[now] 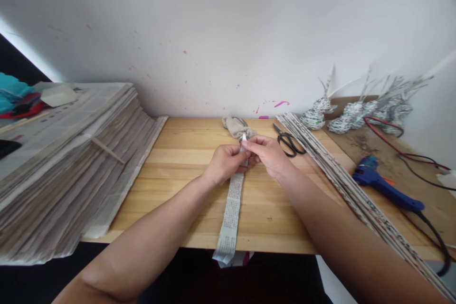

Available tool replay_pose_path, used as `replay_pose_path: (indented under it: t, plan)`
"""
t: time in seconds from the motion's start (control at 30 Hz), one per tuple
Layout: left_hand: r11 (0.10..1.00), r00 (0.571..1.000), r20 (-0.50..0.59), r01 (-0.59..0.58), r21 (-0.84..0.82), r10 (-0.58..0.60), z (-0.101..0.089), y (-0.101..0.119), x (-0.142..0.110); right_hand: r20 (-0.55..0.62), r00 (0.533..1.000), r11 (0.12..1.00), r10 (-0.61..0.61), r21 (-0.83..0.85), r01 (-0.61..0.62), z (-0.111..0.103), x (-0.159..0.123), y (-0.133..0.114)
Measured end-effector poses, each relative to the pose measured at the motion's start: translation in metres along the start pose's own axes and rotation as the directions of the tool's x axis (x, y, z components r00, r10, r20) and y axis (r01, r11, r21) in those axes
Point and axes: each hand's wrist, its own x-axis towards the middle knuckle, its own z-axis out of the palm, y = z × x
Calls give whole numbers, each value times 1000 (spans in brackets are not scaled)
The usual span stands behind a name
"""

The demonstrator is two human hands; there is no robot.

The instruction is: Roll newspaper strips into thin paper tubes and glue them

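Observation:
A long strip of printed newspaper (232, 204) runs from between my hands down toward me, its lower end hanging over the table's front edge. My left hand (228, 161) pinches the strip near its upper end. Close against it, my right hand (265, 153) also has its fingers closed on that end, where a narrow white tip pokes up above the fingertips. Part of the paper between the fingers is hidden. Just beyond my hands lies a crumpled beige cloth (237, 127). Black-handled scissors (289, 142) rest to the right of my right hand.
A tall stack of newspapers (71, 161) stands at the left. Several rolled paper sticks (342, 175) lie diagonally on the right. Beyond them are a blue glue gun (388, 190) with a cord, a brown board (356, 147) and woven paper figures (317, 114). A white wall (228, 33) closes the back.

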Motion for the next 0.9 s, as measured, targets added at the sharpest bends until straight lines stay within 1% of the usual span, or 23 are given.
replay_pose_path:
  t: [0.13,0.23,0.3,0.33,0.37,0.4,0.43,0.47,0.5,0.53,0.57,0.6,0.63,0.77,0.83,0.9]
  plan:
    - [999,999,32,41,-7,-40,-1,0,0,10,999,999,-49,-19,50,2,-2,0]
    - [998,997,48,61,-27,-59,-2,1,0,-27,991,988,-132,-90,129,-2,2,-1]
    - [997,996,49,78,-31,-76,-2,1,1,-78,967,950,-241,-224,218,-10,6,0]
    - [996,995,50,83,-31,-82,-2,2,1,-104,943,902,-317,-340,266,-15,9,0]
    - [996,995,50,86,-33,-84,-2,2,1,-105,911,818,-398,-491,301,-21,12,1]
    - [996,995,52,84,-36,-82,-3,2,1,-87,880,690,-468,-658,301,-27,15,2]
    - [996,996,52,78,-42,-76,-3,2,2,-57,862,537,-504,-802,262,-32,17,4]
    - [996,996,47,73,-50,-71,-3,2,2,-9,868,393,-496,-894,215,-37,19,5]
    - [996,997,38,70,-55,-68,-4,1,3,22,887,281,-461,-945,169,-40,21,7]
    - [996,997,28,71,-57,-70,-4,1,3,35,907,211,-420,-968,134,-42,22,8]
    - [996,997,21,71,-56,-70,-5,1,4,33,922,184,-385,-976,112,-43,23,9]
    - [996,998,22,68,-51,-67,-5,0,4,14,930,192,-368,-977,90,-43,24,10]
    - [997,998,26,64,-45,-63,-5,0,4,-16,929,218,-371,-974,70,-43,25,11]
    - [999,998,46,44,-33,-42,-5,1,4,-115,884,328,-453,-944,45,-45,28,13]
    - [998,998,36,49,-50,-47,-5,2,3,-125,859,365,-497,-928,76,-47,29,14]
    - [996,998,31,56,-73,-53,-4,4,3,-107,834,391,-542,-910,137,-46,28,13]
